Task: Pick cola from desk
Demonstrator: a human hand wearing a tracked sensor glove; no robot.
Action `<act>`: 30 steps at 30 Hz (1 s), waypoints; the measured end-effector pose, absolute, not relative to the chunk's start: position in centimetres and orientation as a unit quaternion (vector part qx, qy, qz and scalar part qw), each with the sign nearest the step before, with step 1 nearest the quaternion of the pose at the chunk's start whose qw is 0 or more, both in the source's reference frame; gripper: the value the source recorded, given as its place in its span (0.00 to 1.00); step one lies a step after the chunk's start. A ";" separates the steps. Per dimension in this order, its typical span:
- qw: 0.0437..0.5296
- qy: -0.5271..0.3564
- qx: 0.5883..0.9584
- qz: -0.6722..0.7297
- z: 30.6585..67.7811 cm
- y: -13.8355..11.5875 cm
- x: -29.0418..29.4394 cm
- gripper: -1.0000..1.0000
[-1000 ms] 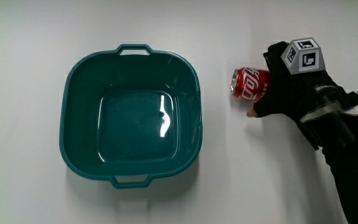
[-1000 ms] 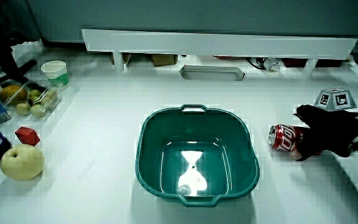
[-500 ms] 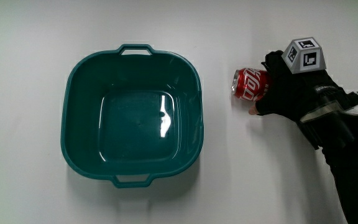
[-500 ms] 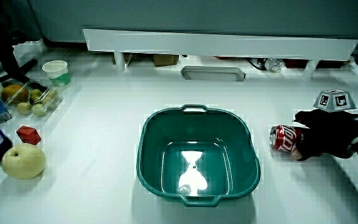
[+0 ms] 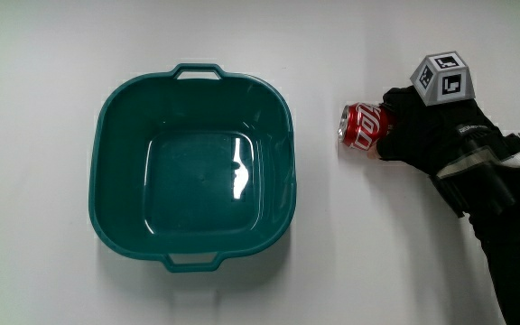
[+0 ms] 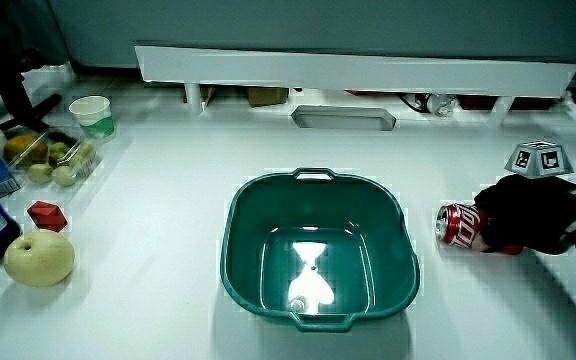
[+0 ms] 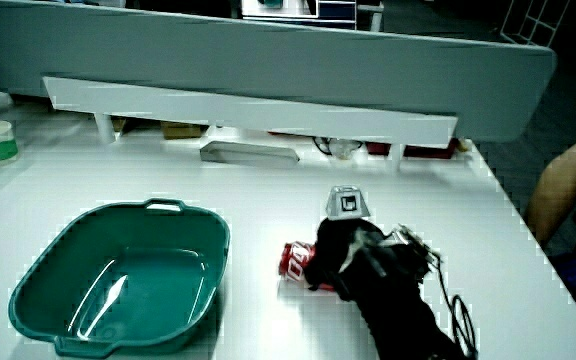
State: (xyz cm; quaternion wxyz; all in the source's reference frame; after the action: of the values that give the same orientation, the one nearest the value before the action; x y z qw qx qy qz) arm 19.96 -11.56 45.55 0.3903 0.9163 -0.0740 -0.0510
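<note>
The hand has closed more over the cola can than a moment ago, so its grip now wraps the can, which lies sideways on the white surface beside the green tub, ready to lift.

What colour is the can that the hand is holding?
The can is red with white lettering, clearest in the main view, gripped by the hand.

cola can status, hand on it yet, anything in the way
Hand shut on cola can. Can lying on its side on the table, beside the teal basin. Nothing blocking the lift.
</note>
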 end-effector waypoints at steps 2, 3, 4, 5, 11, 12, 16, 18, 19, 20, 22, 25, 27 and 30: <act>0.383 -0.079 0.919 -0.051 45.1 -11.5 19.8 0.88; 0.385 -0.079 0.918 -0.050 45.3 -11.5 19.9 0.90; 0.382 -0.075 0.919 -0.056 45.2 -11.5 19.8 0.91; 0.386 -0.079 0.918 -0.052 45.1 -11.5 19.8 0.93; 0.376 -0.081 0.921 -0.059 45.0 -11.4 19.8 1.00; 0.381 -0.080 0.919 -0.059 45.1 -11.5 19.8 1.00; 0.366 -0.086 0.925 -0.054 44.4 -11.6 19.8 1.00; 0.358 -0.090 0.928 -0.051 43.5 -11.7 19.7 1.00; 0.354 -0.087 0.930 -0.054 43.1 -11.8 19.6 1.00; 0.350 -0.088 0.931 -0.054 42.8 -11.8 19.5 1.00; 0.341 -0.091 0.934 -0.049 42.0 -11.9 19.3 1.00; 0.324 -0.100 0.940 -0.048 40.8 -12.0 18.9 1.00; 0.310 -0.102 0.944 -0.044 39.7 -12.0 18.5 1.00; 0.290 -0.115 0.949 -0.043 38.0 -11.9 17.4 1.00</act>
State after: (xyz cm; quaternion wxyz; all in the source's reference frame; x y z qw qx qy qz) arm 17.36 -11.89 37.95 0.2900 0.9492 -0.1146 -0.0434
